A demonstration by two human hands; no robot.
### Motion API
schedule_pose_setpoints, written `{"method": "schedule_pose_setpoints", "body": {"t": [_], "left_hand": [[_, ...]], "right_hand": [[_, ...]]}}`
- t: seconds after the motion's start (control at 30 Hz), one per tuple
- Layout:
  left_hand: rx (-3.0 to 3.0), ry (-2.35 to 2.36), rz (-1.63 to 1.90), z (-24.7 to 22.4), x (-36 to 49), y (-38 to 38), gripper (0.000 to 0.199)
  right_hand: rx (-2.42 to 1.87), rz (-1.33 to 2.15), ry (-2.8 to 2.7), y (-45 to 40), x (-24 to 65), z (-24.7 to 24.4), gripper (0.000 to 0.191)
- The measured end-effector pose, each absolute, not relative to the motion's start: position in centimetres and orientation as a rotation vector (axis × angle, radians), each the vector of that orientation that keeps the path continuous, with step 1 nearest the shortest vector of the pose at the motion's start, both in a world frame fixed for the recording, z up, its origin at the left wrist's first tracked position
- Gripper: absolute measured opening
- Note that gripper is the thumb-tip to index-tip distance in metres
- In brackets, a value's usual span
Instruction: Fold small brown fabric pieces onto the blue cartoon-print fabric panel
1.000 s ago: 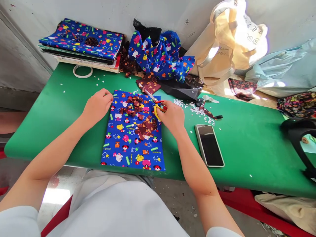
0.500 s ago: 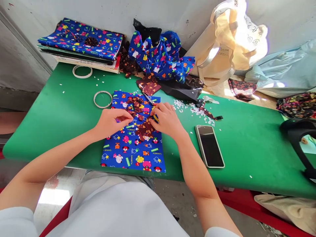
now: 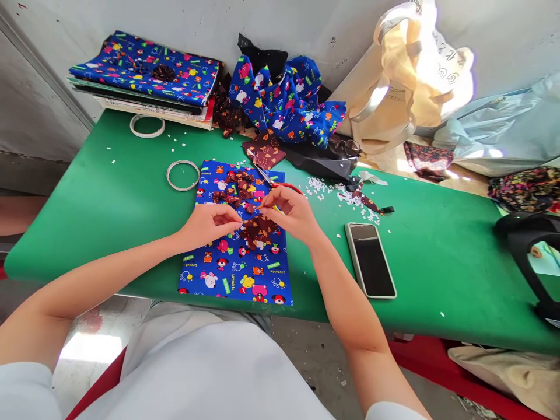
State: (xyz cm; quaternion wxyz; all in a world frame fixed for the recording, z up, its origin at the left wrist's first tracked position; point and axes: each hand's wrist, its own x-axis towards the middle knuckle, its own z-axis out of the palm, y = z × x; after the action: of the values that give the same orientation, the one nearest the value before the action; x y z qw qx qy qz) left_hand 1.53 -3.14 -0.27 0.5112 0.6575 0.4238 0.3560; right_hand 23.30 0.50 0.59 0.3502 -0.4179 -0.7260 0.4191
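A blue cartoon-print cloth [image 3: 223, 280] lies flat in front of me, bearing two loose clusters of small brown patterned scraps [image 3: 258, 233]. Over its middle, my left hand [image 3: 209, 226] is closed, thumb and forefinger pinched beside the lower cluster; a tiny white bit shows near the tips. My right hand [image 3: 292, 213] faces it, fingertips pinched just above that cluster. What either pinch holds is too small to make out. Scissors [image 3: 263, 174] with red-and-yellow handles lie partly hidden behind my right hand.
Two tape rings [image 3: 182, 163] lie left on the green table [image 3: 109, 216]. A phone [image 3: 371, 259] and white paper bits [image 3: 350, 195] are to the right. Behind stand folded cloth on books [image 3: 153, 108], a crumpled blue cloth [image 3: 284, 111], glasses [image 3: 350, 146] and a canvas bag [image 3: 385, 111].
My left hand has moved slightly right and toward me. My right hand has shifted and turned, its fingertips now pinched closer to the left hand, and more of the scissors' red handle shows.
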Motion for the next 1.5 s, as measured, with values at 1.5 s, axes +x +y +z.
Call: {"method": "schedule_pose_setpoints", "body": {"t": [1.5], "left_hand": [[1.348, 0.992, 0.965, -0.4, 2.1, -3.2, 0.021]], "right_hand": [[-1.108, 1.435, -1.891, -2.4, 20.2, -0.1, 0.024]]}}
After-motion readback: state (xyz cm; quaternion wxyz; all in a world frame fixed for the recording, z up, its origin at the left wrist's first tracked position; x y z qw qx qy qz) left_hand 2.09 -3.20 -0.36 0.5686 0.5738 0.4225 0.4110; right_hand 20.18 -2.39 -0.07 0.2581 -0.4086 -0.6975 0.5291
